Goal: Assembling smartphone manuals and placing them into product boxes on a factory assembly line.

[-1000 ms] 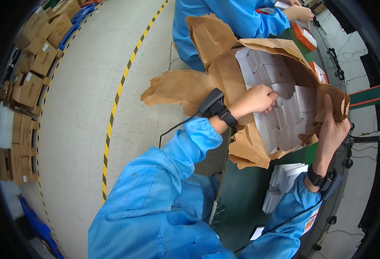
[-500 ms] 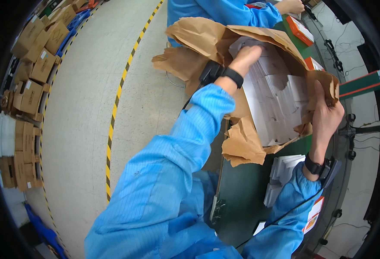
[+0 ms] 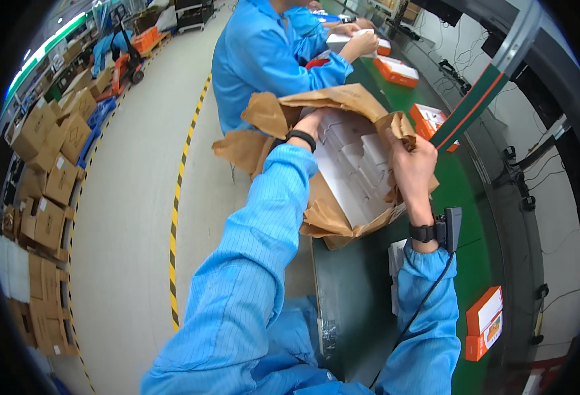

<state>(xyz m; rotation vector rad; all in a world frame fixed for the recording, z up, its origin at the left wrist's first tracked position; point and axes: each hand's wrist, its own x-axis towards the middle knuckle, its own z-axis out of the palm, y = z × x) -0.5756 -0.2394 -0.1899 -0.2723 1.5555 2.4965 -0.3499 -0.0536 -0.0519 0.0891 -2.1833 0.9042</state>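
A large torn brown paper wrapping (image 3: 329, 217) rests on the green table, its top spread wide. Stacks of white folded paper pieces (image 3: 356, 164) fill it. My left hand (image 3: 311, 123) reaches in at the far left corner; its fingers are mostly hidden by the paper, so their grip cannot be made out. At the right side, my right hand (image 3: 412, 164) is closed around the crumpled upper edge of the wrapping. Black straps circle both wrists, and a dark device with a cable sits on the right one.
Beside my right forearm lies a white paper stack (image 3: 396, 270). An orange-and-white box (image 3: 484, 322) is at the near right, with similar boxes farther along the green table (image 3: 362, 296). A co-worker in blue (image 3: 257, 59) sits just beyond the wrapping. A green post (image 3: 471, 108) rises at right.
The view has tilted up, showing more of the co-workers and far table. My left hand has shifted toward the wrapping's far left corner; my right hand still grips the paper edge.
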